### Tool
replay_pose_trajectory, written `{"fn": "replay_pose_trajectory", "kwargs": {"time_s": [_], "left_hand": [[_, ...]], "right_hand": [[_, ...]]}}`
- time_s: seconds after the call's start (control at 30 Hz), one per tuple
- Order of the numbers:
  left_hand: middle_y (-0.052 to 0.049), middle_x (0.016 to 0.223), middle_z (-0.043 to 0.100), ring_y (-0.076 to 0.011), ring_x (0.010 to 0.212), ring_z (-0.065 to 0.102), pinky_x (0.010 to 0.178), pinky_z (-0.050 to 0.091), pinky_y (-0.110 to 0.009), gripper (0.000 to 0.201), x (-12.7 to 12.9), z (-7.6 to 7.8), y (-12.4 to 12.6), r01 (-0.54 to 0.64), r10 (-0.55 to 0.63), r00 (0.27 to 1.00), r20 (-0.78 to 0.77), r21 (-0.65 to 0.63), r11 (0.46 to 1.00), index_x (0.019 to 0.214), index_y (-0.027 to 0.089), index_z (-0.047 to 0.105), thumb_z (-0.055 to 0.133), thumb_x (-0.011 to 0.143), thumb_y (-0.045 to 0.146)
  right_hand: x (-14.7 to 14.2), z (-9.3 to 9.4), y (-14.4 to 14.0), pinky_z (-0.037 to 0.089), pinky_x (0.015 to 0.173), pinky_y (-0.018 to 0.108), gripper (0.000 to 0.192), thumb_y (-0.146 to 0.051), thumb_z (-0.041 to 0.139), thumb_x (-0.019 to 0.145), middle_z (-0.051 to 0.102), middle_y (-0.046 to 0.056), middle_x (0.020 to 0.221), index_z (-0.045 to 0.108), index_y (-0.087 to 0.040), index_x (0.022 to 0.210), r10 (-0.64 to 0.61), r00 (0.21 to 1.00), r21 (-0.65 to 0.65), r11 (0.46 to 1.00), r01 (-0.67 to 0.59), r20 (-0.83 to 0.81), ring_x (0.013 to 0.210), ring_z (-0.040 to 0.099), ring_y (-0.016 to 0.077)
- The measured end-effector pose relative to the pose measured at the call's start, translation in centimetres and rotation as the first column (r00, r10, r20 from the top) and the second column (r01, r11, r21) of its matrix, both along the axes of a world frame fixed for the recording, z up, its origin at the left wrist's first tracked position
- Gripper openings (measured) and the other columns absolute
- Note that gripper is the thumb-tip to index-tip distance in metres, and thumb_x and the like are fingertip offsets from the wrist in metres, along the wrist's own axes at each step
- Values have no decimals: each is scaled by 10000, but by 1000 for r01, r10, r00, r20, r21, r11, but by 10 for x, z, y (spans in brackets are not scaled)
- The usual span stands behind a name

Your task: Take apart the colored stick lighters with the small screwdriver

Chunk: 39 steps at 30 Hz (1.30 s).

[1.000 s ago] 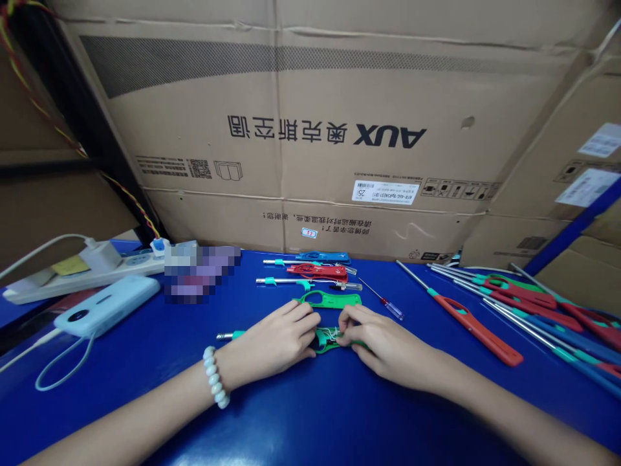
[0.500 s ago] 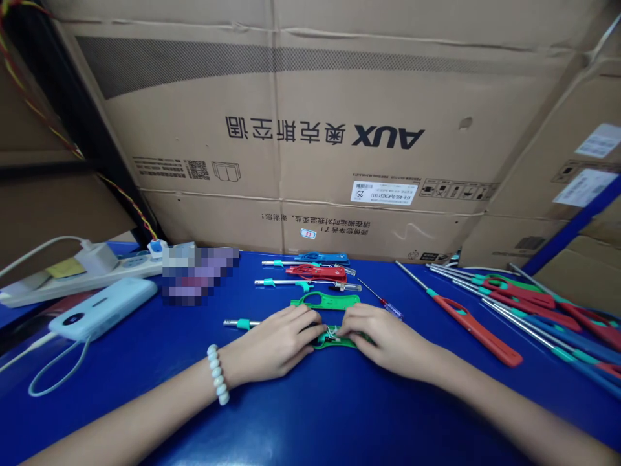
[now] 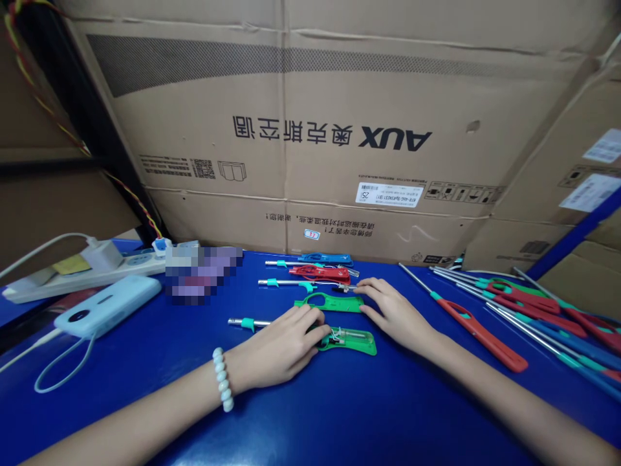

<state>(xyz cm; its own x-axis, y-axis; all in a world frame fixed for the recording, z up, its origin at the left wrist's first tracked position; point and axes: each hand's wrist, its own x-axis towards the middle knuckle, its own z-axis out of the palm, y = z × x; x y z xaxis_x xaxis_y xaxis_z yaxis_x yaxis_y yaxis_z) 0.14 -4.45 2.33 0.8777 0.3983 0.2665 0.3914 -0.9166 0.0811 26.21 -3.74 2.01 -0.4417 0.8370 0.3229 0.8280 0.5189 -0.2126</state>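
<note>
My left hand point(image 3: 288, 340) is closed over the front part of an opened green lighter body point(image 3: 366, 343) on the table. Its metal tube point(image 3: 236, 321) with a teal piece sticks out to the left, and white wires and a clear fuel tank point(image 3: 354, 334) lie inside the shell. What the left fingertips press on is hidden. Just behind lies the loose green cover half point(image 3: 339, 303). My right hand point(image 3: 395, 314) is open, its thumb and fingers apart around the cover's right end. Whether it touches the cover I cannot tell.
Behind are opened red point(image 3: 320, 274) and blue point(image 3: 325, 259) lighter parts. Long lighters, one of them red point(image 3: 480, 330), lie on the right. A power bank point(image 3: 107, 305) and a power strip point(image 3: 111, 265) sit left. A cardboard box wall point(image 3: 330, 77) closes off the back.
My right hand has moved off the open lighter body, back toward the loose green cover, and its fingers have spread. The left hand stays on the body. The screwdriver is now hidden.
</note>
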Motion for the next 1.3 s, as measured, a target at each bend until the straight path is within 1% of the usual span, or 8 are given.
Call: {"fn": "replay_pose_trajectory", "kwargs": {"time_s": [0.17,0.37,0.63,0.83,0.97,1.1,1.2,1.3], "left_hand": [[-110,1056,499,-245,975,470,855,455,-403,285,1,2,-2,-17,17,1000,-12,-11,1000,1180,144,514,448,903,128],[-110,1086,481,-243,993,467,878,457,-399,307,1,1,-2,-11,11,1000,-12,-42,999,1196,145,497,450,895,107],[-107,1083,486,-240,978,477,863,466,-405,324,1,2,-3,-37,35,999,-31,-64,997,1210,161,502,450,896,103],[-103,1124,492,-241,1010,475,891,447,-410,317,1,4,-4,-45,43,999,-20,-95,995,1238,181,483,440,924,155],[-92,1180,502,-251,1063,454,942,395,-452,326,-1,2,-1,-121,124,992,20,-110,986,1279,195,446,394,958,208],[-64,1093,549,-241,997,470,891,396,-435,255,-4,0,4,-188,196,980,47,-126,974,1184,208,519,418,949,215],[-42,1045,569,-235,973,483,886,385,-430,181,-5,-1,6,-195,207,977,59,-165,967,1085,218,568,490,932,278],[-23,1016,576,-218,960,502,916,365,-433,129,-4,-4,8,-208,233,969,89,-226,952,1025,220,579,511,925,264]], "right_hand": [[-2,-5,1,445,899,452,271,-231,552,895,573,108,1137,557,-155,1155,-2,999,9,1000,1,54,1067,509,255],[-3,-8,2,449,856,449,252,-213,549,896,584,108,1072,582,-137,1134,-13,994,35,999,9,105,997,509,253],[-1,-17,4,478,870,436,341,-149,591,838,517,95,1068,554,-184,1175,-8,999,47,999,10,-35,996,524,244],[-3,-18,2,511,828,388,318,-114,573,829,479,81,1065,541,-201,1133,-15,996,53,998,20,-86,941,559,224],[-4,-20,1,523,805,400,314,-126,561,832,485,85,1076,533,-199,1135,-28,996,63,997,33,-87,922,578,229],[-5,-21,1,526,809,404,307,-132,545,843,510,88,1092,525,-202,1141,-22,995,55,998,28,-98,951,589,236],[-6,-23,1,517,833,416,290,-129,528,855,538,88,1081,518,-206,1134,-17,996,62,998,22,-91,990,581,245],[-7,-24,1,515,837,427,270,-123,511,863,553,90,1067,516,-203,1121,-24,997,67,997,29,-78,987,583,246]]}}
